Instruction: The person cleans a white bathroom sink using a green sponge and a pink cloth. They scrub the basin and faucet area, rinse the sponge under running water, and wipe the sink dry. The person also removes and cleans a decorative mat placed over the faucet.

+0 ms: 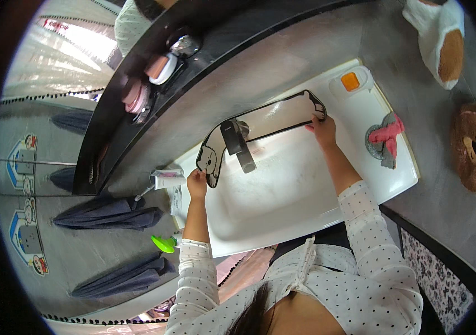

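My left hand (197,184) pinches the lower left end of a long, pale faucet mat (282,113) with a black border and a cartoon dog face. My right hand (325,129) grips its far right end, where a white cartoon shape is drawn. Between the two hands the mat runs along the back ledge of a white washbasin (288,197), passing around the base of a dark faucet (238,146). The mat's underside is hidden, so I cannot tell how much of it touches the ledge.
An orange soap block (350,81) sits in a dish at the back right corner. A pink and grey cloth (386,136) lies on the right rim. At left are a tube (169,180), a green pump top (163,243) and hanging dark towels (108,215). A black shelf (204,54) overhangs behind.
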A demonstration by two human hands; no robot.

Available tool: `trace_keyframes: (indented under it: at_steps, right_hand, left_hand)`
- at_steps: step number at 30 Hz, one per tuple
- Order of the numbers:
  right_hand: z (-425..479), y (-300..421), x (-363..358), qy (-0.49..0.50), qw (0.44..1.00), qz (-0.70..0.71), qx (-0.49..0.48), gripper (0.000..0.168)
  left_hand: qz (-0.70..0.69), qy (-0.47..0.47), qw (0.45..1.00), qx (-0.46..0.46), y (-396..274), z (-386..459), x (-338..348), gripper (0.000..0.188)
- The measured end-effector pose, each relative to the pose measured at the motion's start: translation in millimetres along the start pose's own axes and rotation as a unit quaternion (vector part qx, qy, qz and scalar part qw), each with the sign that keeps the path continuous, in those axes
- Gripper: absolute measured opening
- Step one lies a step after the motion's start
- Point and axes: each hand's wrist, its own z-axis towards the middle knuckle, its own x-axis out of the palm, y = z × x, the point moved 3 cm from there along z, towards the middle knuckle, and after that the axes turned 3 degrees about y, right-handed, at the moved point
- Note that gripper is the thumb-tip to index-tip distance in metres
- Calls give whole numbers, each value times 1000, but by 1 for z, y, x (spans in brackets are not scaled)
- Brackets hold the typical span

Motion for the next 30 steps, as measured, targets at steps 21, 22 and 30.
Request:
trace_keyframes:
  at_steps: [21,22,30]
  right_hand:
    - [-1,-30,-14,-4,998,49,36,20]
    - [-3,-29,-14,-5,997,68,38,20]
    - [-31,-4,-18,19,994,90,65,21]
  left_hand:
    - [264,-43,910,317,-106,66,49,20]
    - [202,43,939,276,-108,81,54,21]
    - [70,400,905,131,-119,133,95,32]
